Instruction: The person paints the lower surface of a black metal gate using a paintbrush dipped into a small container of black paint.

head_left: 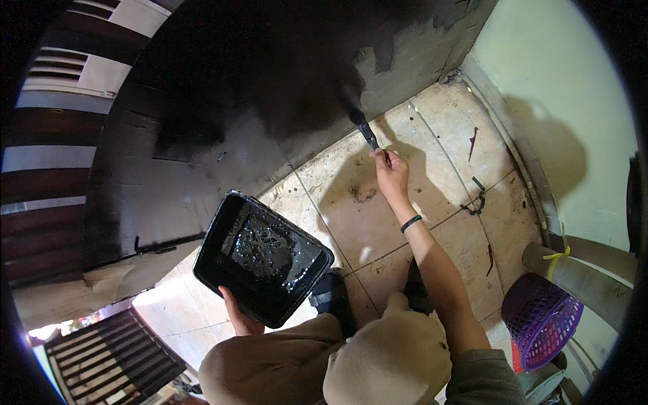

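My right hand [391, 169] is closed round the handle of a paintbrush [368, 133]. The dark bristles touch the lower part of a wall panel [270, 88] that is coated mostly in black, with greyer, patchy areas near its bottom edge. At the lower left, my left hand [240, 316] grips the near side of a black paint tray [308, 262]; its thumb shows on the rim, while the other fingers are hidden beneath. Wet, shiny black paint [263, 250] lies in the tray.
Beige floor tiles [371, 223] carry dark spots and scraps. A purple basket [540, 317] stands at the lower right beside a grey pipe [580, 277] with a yellow tie. The pale green wall [574, 108] rises at right. A slatted dark rack [115, 358] is at lower left.
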`<state>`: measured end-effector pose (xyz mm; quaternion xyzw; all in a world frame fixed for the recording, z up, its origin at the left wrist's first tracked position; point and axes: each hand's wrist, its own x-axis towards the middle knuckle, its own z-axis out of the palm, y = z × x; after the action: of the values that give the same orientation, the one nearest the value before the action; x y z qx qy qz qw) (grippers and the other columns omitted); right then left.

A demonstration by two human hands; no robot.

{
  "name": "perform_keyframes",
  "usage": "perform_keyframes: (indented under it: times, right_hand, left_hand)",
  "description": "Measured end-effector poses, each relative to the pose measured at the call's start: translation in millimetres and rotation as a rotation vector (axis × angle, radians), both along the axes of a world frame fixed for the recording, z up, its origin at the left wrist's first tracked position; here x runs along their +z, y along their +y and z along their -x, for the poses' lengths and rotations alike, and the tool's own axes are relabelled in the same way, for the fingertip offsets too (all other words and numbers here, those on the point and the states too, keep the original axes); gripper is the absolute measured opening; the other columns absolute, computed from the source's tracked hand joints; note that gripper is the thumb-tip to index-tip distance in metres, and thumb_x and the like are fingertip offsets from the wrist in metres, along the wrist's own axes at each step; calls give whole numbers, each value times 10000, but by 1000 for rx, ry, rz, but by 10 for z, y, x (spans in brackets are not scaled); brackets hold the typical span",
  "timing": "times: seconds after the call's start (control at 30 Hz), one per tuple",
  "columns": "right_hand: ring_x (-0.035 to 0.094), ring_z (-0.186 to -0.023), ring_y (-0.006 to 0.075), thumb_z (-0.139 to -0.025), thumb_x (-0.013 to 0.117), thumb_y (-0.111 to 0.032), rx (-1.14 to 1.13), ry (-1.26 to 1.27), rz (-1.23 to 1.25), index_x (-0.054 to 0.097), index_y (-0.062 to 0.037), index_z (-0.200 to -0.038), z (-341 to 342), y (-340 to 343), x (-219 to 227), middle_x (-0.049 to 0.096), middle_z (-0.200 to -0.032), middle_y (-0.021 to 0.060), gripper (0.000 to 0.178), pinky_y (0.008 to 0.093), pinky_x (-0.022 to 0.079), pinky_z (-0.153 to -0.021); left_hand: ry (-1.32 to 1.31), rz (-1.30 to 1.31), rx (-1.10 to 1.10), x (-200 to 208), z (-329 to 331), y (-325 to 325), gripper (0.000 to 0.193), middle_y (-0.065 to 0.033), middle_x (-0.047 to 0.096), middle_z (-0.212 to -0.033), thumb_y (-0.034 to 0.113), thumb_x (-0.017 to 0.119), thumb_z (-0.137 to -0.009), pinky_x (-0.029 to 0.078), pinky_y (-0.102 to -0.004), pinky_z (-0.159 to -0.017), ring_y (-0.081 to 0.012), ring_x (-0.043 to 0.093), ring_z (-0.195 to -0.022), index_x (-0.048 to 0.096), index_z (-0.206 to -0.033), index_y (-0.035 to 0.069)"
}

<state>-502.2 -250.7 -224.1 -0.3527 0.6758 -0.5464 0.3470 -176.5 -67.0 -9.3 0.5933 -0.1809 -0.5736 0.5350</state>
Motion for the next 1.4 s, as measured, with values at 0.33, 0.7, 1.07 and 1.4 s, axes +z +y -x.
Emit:
perform_keyframes:
  times: [0.33, 0.7, 1.07, 1.4]
  right_hand:
    - [468, -568, 75, -999, 621, -227, -20, -173, -75, 755, -1, -936, -80, -158, 869, 578, -617, 1, 270, 277, 372, -537]
    - [444, -593, 78, -1016, 590, -216, -69, 159, 83, 747, 5, -952, 178, -113, 289, 514, -635, -15, 278, 286, 365, -541]
    - [334, -565, 2, -1051, 577, -246, 91, -363, 346, 729, 10, -1005, 116, -169, 2122, 395, -591, -95, 301, 221, 229, -509]
    - [367, -565, 55, -1026, 583, -255, -28, -63, -114, 765, -11, -942, 462, -126, 1136, 453, -578, -64, 316, 265, 272, -525]
  left_hand:
    - [-24, 39, 7, 84, -66, 55, 857, -104, 324, -1614, 663, 467, -977, 252, -481, -1216, -313, 343, -1459, 257, -1588, 100]
    - [7, 21, -13, 49, -14, 19, 903, -105, 364, -1593, 708, 479, -947, 271, -474, -1206, -318, 363, -1448, 276, -1580, 97]
    - [74, 29, 78, -154, -272, 145, 843, -120, 436, -1541, 658, 505, -964, 322, -478, -1179, -319, 443, -1390, 338, -1545, 70]
    - [202, 79, 40, -234, -282, 126, 861, -120, 414, -1558, 668, 511, -955, 318, -482, -1183, -316, 419, -1412, 330, -1552, 74]
